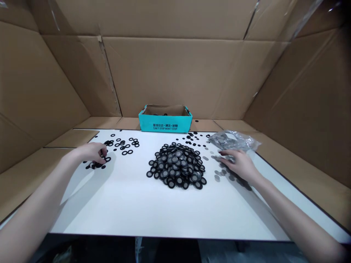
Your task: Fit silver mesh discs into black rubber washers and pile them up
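My left hand [94,151] is low over loose black rings and small black discs at the left of the white table. Its fingers curl towards the thumb, and whatever lies between them is too small to make out. A black ring [108,159] is just beside the fingertips. On the right, my right hand [239,163] reaches over thin grey translucent discs [217,178], with thumb and fingers stretched out and apart. Between the hands stands a large heap of black rings with grey centres [178,166].
A turquoise cardboard box [165,123] stands at the back, with a few dark pieces inside. A clear plastic bag [233,140] lies behind my right hand. Small black discs [189,138] are scattered behind the heap. Cardboard walls [175,73] enclose the table [123,208].
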Available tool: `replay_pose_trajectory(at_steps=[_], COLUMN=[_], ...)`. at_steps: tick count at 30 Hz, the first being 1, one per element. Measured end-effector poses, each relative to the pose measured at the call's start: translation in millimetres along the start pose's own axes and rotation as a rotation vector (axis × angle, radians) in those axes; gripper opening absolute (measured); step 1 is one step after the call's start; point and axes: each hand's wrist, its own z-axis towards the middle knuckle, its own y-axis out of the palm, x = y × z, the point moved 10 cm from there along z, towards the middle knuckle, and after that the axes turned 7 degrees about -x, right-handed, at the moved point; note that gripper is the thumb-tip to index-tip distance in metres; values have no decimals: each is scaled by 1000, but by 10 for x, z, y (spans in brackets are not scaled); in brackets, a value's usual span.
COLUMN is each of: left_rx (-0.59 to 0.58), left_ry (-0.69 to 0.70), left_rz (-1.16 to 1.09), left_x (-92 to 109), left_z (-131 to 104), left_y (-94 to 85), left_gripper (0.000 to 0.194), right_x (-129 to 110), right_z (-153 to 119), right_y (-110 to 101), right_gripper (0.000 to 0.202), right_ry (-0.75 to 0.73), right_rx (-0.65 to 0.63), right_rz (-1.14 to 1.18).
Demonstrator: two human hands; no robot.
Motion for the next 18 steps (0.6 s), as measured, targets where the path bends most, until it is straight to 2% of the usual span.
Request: replay_pose_trajectory(at_steps=[6,11,18], left_rx=[0,-47,-42], left_ry=[51,8,-10], left_rz=[7,-8,-16], left_x=[75,78,127], left_z=[-87,-140,-152], left_y=[-2,20,-39], left_gripper=[43,44,30], right_x=[-49,-53,28], right_z=[61,79,80], right_y=[91,90,96], right_gripper=[23,22,20], right_ry=[2,15,67], right_rx=[-22,-20,-3], right_rz=[-40,-40,9])
